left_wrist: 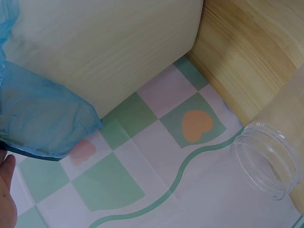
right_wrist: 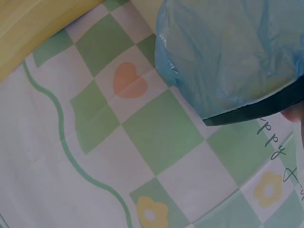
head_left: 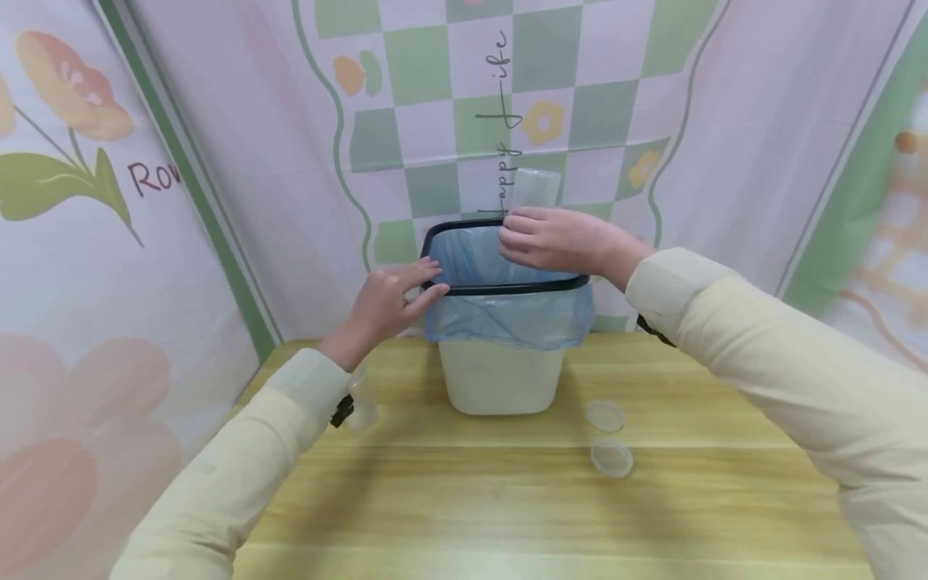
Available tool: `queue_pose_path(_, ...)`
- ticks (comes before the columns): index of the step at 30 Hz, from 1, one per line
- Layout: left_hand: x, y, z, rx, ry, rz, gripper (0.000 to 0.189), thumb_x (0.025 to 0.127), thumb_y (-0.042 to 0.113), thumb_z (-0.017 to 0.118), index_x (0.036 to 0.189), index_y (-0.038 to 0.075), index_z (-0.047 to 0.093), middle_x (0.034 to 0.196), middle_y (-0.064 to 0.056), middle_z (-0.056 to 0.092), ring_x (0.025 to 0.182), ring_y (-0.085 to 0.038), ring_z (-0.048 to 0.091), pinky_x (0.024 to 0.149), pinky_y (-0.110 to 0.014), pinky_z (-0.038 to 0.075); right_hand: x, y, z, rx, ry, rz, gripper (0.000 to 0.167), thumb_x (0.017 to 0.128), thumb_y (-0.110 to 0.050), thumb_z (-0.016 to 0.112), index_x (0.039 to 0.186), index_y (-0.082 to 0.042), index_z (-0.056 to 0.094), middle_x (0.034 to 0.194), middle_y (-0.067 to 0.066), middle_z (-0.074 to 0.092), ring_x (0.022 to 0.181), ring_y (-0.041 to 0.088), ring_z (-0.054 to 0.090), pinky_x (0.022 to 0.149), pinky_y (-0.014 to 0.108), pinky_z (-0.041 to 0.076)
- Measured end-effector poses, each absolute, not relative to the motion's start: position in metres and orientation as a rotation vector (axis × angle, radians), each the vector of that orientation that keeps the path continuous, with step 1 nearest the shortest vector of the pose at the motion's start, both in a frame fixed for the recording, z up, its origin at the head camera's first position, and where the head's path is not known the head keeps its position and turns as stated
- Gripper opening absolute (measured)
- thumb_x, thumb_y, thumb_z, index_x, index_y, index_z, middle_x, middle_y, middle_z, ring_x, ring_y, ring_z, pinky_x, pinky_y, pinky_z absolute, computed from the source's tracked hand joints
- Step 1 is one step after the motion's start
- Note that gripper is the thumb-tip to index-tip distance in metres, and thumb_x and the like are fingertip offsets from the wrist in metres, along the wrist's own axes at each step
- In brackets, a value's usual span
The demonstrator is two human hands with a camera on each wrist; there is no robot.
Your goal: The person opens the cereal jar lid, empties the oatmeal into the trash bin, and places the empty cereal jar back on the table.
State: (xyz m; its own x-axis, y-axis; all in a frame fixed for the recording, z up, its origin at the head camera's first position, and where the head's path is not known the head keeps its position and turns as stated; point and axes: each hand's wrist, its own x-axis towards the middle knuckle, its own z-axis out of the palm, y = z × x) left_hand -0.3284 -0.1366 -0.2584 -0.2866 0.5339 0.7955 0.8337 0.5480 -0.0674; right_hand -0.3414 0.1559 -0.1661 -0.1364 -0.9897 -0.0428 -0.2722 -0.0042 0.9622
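Note:
A white trash bin (head_left: 500, 379) stands on the table, lined with a blue plastic bag (head_left: 467, 250) under a black rim (head_left: 507, 288). My left hand (head_left: 395, 302) rests at the rim's left front corner, thumb and fingers extended over it. Above the back right of the bin, my right hand (head_left: 554, 240) holds a clear plastic jar (head_left: 536, 187) whose closed end points up. The hand covers the jar's lower part. Beside my left wrist, another clear jar (head_left: 361, 403) stands on the table; its threaded mouth (left_wrist: 266, 159) shows in the left wrist view.
Two clear round lids lie right of the bin: a farther lid (head_left: 605, 416) and a nearer lid (head_left: 612, 458). The wooden table (head_left: 471, 499) ends at a patterned cloth backdrop (head_left: 420, 64) close behind the bin. Another cloth (head_left: 87, 282) hangs on the left.

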Motion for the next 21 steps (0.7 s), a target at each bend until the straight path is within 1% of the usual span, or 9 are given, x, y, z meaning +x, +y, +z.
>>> queue_pose_path(2, -0.328, -0.1366, -0.2583, -1.104, -1.976, -0.468, 0.031, 0.086, 0.02, 0.073, 0.108, -0.002, 0.072, 0.109, -0.017, 0.069, 0.103, -0.028, 0.066, 0.086, -0.042, 0.055, -0.341, 0.1568, -0.1671, 1.359, -1.565, -1.103, 0.036, 0.085, 0.001, 0.072, 0.119, 0.0, 0.06, 0.114, 0.018, 0.055, 0.106, 0.032, 0.052, 0.1, 0.039, 0.044)
queue_pose_path(7, -0.3272, -0.1364, -0.258, -1.106, -1.977, -0.468, 0.031, 0.086, 0.019, 0.073, 0.108, -0.003, 0.072, 0.109, -0.017, 0.069, 0.103, -0.028, 0.066, 0.085, -0.043, 0.056, -0.3398, 0.1601, -0.1679, 1.341, -1.756, -0.811, 0.042, 0.081, 0.011, 0.072, 0.121, 0.003, 0.06, 0.116, 0.021, 0.056, 0.108, 0.035, 0.053, 0.096, 0.042, 0.048)
queue_pose_path(11, -0.3273, -0.1364, -0.2576, -1.111, -1.977, -0.463, 0.032, 0.087, 0.021, 0.072, 0.109, -0.003, 0.072, 0.109, -0.017, 0.069, 0.103, -0.028, 0.066, 0.085, -0.043, 0.056, -0.3393, 0.162, -0.1675, 1.324, -1.839, -0.568, 0.038, 0.081, 0.017, 0.066, 0.117, 0.008, 0.059, 0.112, 0.024, 0.058, 0.104, 0.039, 0.056, 0.091, 0.046, 0.051)
queue_pose_path(14, -0.3273, -0.1365, -0.2573, -1.118, -1.972, -0.464, 0.033, 0.09, 0.024, 0.069, 0.109, -0.003, 0.072, 0.109, -0.017, 0.069, 0.103, -0.028, 0.066, 0.085, -0.043, 0.056, -0.3397, 0.1619, -0.1674, 1.313, -1.868, -0.423, 0.033, 0.082, 0.018, 0.063, 0.114, 0.009, 0.059, 0.108, 0.025, 0.059, 0.099, 0.04, 0.057, 0.088, 0.047, 0.052)
queue_pose_path(17, -0.3273, -0.1368, -0.2575, -1.124, -1.968, -0.469, 0.034, 0.091, 0.026, 0.067, 0.108, -0.003, 0.072, 0.109, -0.017, 0.069, 0.103, -0.028, 0.066, 0.085, -0.044, 0.055, -0.3377, 0.1621, -0.1669, 1.281, -1.953, -0.294, 0.039, 0.078, 0.016, 0.068, 0.114, 0.01, 0.058, 0.108, 0.025, 0.059, 0.1, 0.041, 0.057, 0.089, 0.049, 0.051)
queue_pose_path(21, -0.3272, -0.1367, -0.2574, -1.117, -1.978, -0.466, 0.033, 0.089, 0.024, 0.07, 0.108, -0.003, 0.072, 0.109, -0.017, 0.069, 0.103, -0.028, 0.066, 0.086, -0.043, 0.055, -0.3326, 0.1627, -0.1651, 1.195, -2.125, -0.139, 0.054, 0.071, 0.009, 0.08, 0.119, 0.009, 0.056, 0.113, 0.026, 0.057, 0.107, 0.043, 0.054, 0.094, 0.051, 0.048)
